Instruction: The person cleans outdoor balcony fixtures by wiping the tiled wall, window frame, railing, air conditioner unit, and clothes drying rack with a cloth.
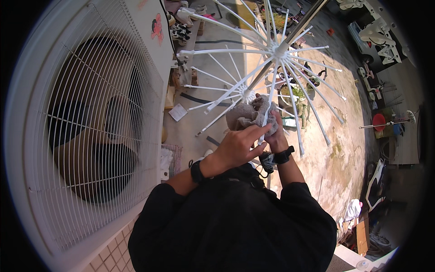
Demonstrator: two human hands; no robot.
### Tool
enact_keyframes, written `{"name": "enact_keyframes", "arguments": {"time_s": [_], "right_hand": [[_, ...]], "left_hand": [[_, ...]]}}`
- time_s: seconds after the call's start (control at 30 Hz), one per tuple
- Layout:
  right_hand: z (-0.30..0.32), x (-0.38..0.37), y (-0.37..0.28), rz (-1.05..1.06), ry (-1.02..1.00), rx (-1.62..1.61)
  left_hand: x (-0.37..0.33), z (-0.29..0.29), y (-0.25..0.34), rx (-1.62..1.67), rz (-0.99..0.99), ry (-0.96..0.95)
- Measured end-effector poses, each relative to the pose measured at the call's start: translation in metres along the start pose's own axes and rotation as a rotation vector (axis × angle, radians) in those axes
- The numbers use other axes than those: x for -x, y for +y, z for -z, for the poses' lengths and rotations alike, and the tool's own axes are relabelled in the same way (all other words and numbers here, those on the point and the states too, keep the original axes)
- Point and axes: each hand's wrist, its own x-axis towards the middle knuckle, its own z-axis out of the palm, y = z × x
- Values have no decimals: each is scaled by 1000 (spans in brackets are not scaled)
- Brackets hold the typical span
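Note:
A drying rack of white arms fans out from a white upper hub (279,51) on a metal pole, with a lower hub (247,94) bearing more arms. One white arm (271,93) of the rack points down toward me, between my hands. My left hand (236,146) has its fingers and thumb closed about the tip of that arm. Bunched behind the same arm is a grey cloth (247,115), which my right hand (277,135) grips from the right side. Part of the right hand's fingers is hidden by the cloth. Both wrists wear black bands.
A large fan unit (152,90) with a wire grille fills the left side, close to my left arm. Shoes (180,34) stand on a rack beyond it. A paper sheet (178,112) lies on the floor below. On the right are a red basin (379,121) and stacked clutter.

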Motion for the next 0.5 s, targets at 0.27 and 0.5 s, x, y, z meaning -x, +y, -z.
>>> {"name": "enact_keyframes", "arguments": {"time_s": [0.27,0.5], "right_hand": [[-39,-32,-29,113,-70,3],[-16,-65,-44,182,116,-4]], "left_hand": [[-11,3,1,7,-78,108],[-7,4,0,-11,-54,62]]}}
